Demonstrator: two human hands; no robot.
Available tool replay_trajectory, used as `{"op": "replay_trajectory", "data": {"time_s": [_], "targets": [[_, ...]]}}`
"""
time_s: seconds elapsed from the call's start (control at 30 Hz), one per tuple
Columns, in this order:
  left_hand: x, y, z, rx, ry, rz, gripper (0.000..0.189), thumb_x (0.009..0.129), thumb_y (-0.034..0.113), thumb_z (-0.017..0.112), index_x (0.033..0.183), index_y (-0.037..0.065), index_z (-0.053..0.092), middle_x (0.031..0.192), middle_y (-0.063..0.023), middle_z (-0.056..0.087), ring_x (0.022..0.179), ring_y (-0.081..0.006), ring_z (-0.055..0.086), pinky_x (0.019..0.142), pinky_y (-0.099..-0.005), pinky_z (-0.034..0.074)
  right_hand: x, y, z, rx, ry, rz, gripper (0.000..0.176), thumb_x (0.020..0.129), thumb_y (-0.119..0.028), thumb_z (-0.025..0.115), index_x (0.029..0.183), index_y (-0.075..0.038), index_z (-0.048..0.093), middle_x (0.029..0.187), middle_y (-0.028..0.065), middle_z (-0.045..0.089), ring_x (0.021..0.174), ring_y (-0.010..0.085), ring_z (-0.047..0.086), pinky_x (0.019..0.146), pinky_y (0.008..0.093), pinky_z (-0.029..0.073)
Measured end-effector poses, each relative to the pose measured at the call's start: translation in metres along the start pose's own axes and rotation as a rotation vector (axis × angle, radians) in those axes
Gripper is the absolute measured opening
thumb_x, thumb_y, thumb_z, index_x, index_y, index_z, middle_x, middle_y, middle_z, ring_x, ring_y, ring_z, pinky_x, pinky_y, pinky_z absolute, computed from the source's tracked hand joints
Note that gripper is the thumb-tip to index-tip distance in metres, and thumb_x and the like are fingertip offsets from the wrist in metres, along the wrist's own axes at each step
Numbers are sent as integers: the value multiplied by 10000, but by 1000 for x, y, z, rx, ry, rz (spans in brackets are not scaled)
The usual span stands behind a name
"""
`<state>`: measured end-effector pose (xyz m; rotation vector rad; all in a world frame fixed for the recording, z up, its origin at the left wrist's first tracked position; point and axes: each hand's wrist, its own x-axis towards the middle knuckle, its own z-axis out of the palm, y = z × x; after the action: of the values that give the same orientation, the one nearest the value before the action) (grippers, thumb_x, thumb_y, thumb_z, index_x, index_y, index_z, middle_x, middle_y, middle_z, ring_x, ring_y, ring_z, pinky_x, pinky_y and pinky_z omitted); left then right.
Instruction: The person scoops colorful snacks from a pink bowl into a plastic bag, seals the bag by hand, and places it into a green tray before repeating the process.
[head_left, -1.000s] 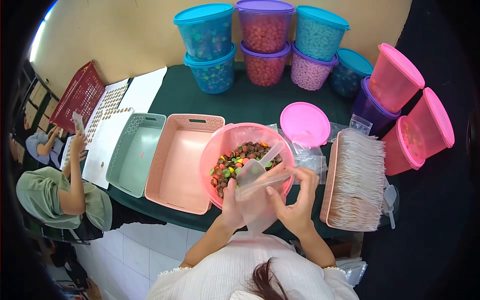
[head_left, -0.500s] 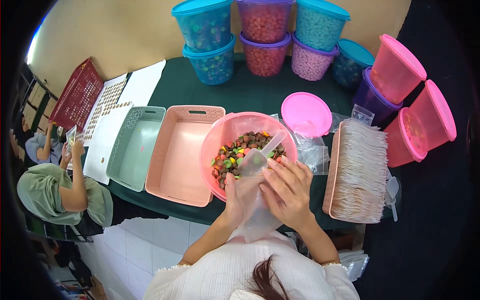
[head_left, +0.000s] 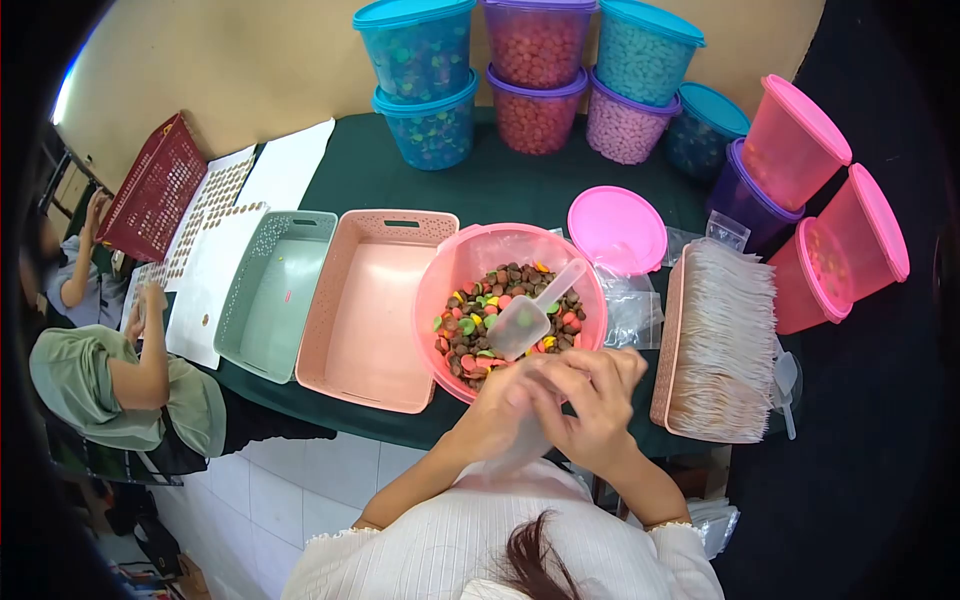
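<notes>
In front of my body I hold a clear plastic bag (head_left: 517, 450) just past the near rim of a pink bowl (head_left: 428, 340). My left hand (head_left: 490, 408) is closed on the bag's upper left side. Thumb and forefinger of my right hand (head_left: 590, 410) pinch its top edge, while the other fingers curl loosely above. Small round candies (head_left: 470, 325) in brown, green, yellow and red fill the bottom of the bowl. On top of them rests a translucent scoop (head_left: 525, 325), its handle slanting up to the right. My fingers partly hide the bag's mouth.
Left of the bowl stand a pink basket (head_left: 365, 340) and a green basket (head_left: 265, 320). Flat bags fill a basket (head_left: 715, 340) at right, near a pink lid (head_left: 617, 230). Lidded tubs (head_left: 535, 120) line the back. A co-worker (head_left: 120, 385) sits at far left.
My hands have come together at the bag's top, and the right fingers have drawn in from lying spread along it. The view has shifted slightly. The scoop stays in the bowl.
</notes>
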<state>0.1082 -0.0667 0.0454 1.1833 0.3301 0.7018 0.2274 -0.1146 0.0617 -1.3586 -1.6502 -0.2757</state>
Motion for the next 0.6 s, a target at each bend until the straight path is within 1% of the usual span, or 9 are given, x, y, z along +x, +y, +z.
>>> {"op": "replay_trajectory", "data": {"time_s": [0.07, 0.13, 0.2, 0.23, 0.3, 0.43, 0.47, 0.5, 0.6], "targets": [[2, 6, -4, 153, -25, -23, 736, 745, 627, 446, 1071, -33, 467, 980, -88, 537, 923, -156, 503, 820, -289, 382, 13, -9, -18, -19, -94, 29, 200, 662, -114, 653, 849, -100, 584, 857, -5, 570, 757, 138, 469, 715, 339, 283], [4, 12, -8, 218, -59, -17, 737, 733, 625, 469, 1063, -34, 476, 980, -97, 539, 918, -164, 508, 816, -295, 382, 24, -11, -28, 28, -217, 60, 151, 680, -88, 633, 817, -84, 570, 759, -2, 579, 688, 146, 501, 719, 330, 299], [6, 25, -13, 395, -137, -54, 780, 686, 630, 525, 1082, -39, 467, 980, -131, 543, 914, -197, 523, 819, -312, 384, 30, -4, -35, 151, -266, 75, 135, 688, -76, 624, 808, -77, 562, 759, 3, 580, 687, 156, 515, 714, 321, 310], [8, 31, -15, 402, -138, -45, 780, 686, 630, 525, 1082, -39, 467, 980, -131, 543, 914, -197, 523, 819, -312, 384, 35, -1, -38, 273, -324, 96, 119, 696, -65, 616, 798, -70, 555, 760, 7, 581, 687, 166, 528, 709, 312, 322], [10, 39, -19, 492, -182, -140, 978, 584, 771, 466, 1117, -49, 447, 991, -120, 545, 940, -189, 525, 825, -305, 386, 39, -1, -40, 282, -356, 71, 105, 712, -45, 598, 798, -56, 539, 772, 28, 591, 680, 183, 544, 697, 303, 343], [12, 37, -41, 272, -211, -138, 931, 633, 726, 474, 1180, -25, 396, 1046, -141, 532, 974, -256, 522, 849, -375, 384, 39, 4, -33, 340, -349, 136, 97, 732, -19, 563, 815, -41, 518, 832, 66, 600, 670, 192, 546, 679, 313, 356], [12, 35, -43, 290, -200, -135, 1017, 597, 779, 425, 1234, -9, 333, 1165, -153, 450, 1054, -265, 469, 880, -390, 366, 38, 6, -31, 334, -316, 139, 92, 740, -11, 548, 822, -32, 512, 852, 80, 600, 656, 209, 541, 656, 317, 367], [11, 34, -44, 284, -201, -141, 1017, 597, 779, 425, 1234, -9, 333, 1165, -153, 450, 1054, -265, 469, 880, -390, 366, 36, 8, -30, 332, -320, 148, 92, 740, -11, 548, 822, -32, 512, 852, 80, 600, 656, 209, 541, 656, 317, 367], [8, 37, -47, 64, -78, -84, 1057, 588, 799, 387, 1276, 7, 255, 1307, -175, 257, 1166, -256, 356, 930, -416, 320, 31, 15, -28, 359, -252, 336, 77, 754, 0, 519, 823, -16, 489, 855, 114, 590, 638, 254, 521, 610, 324, 391]]}}
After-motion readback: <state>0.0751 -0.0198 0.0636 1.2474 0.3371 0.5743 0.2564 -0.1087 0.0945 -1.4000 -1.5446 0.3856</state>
